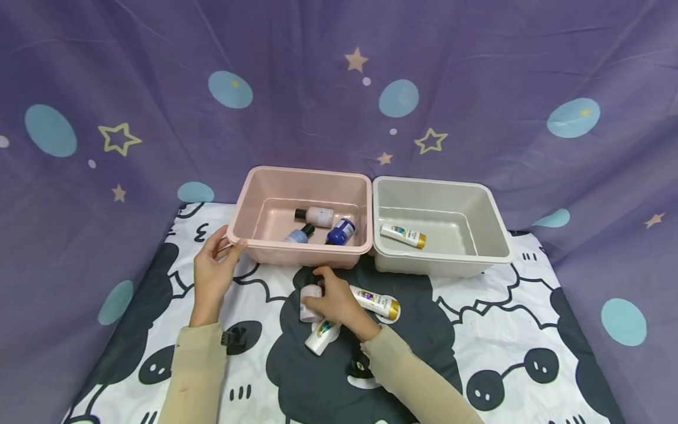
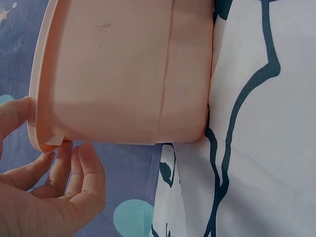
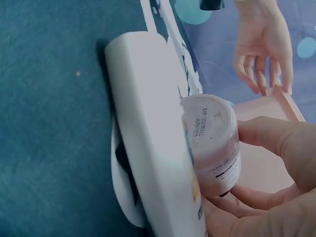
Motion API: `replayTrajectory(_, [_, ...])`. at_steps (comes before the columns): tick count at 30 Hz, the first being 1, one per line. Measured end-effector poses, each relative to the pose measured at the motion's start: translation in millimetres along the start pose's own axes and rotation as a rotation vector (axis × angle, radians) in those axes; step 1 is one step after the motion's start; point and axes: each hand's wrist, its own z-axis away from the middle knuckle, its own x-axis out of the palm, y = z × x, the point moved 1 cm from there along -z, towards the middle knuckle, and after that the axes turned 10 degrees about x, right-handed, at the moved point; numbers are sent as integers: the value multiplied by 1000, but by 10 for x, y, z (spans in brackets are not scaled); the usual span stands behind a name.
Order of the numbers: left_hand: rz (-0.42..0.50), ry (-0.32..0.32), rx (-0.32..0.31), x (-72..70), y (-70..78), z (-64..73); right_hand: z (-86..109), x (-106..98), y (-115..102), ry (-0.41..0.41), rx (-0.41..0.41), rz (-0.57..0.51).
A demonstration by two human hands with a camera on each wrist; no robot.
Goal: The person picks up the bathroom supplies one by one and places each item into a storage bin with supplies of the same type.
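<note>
My left hand [image 1: 213, 277] grips the near left corner of a pink plastic bin [image 1: 296, 245], thumb on the rim and fingers curled beneath it. In front of this bin, my right hand [image 1: 341, 301] holds a small pale pink bottle [image 1: 309, 312] between thumb and fingers. The right wrist view shows the printed base of that bottle [image 3: 210, 131] turned to the camera. A white tube [image 1: 320, 339] lies on the cloth just below the bottle. Another white tube with a gold cap [image 1: 375, 301] lies to the right of my hand.
Inside the pink bin lie a pale pink bottle [image 1: 320, 217], a light blue bottle [image 1: 299, 235] and a dark blue bottle [image 1: 341, 231]. To its right stands a grey-white bin [image 1: 450, 257] with a gold-capped white tube [image 1: 404, 236]. A purple curtain [image 1: 318, 106] hangs behind.
</note>
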Motion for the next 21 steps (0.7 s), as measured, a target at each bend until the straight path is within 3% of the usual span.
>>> replayTrajectory(13, [20,0,-7,-6,-17,-5,137,-164,64,-155,39,-442])
replayTrajectory(21, [29,1,-11,0,-9,1,305,-448,-37,-176,-21,-530])
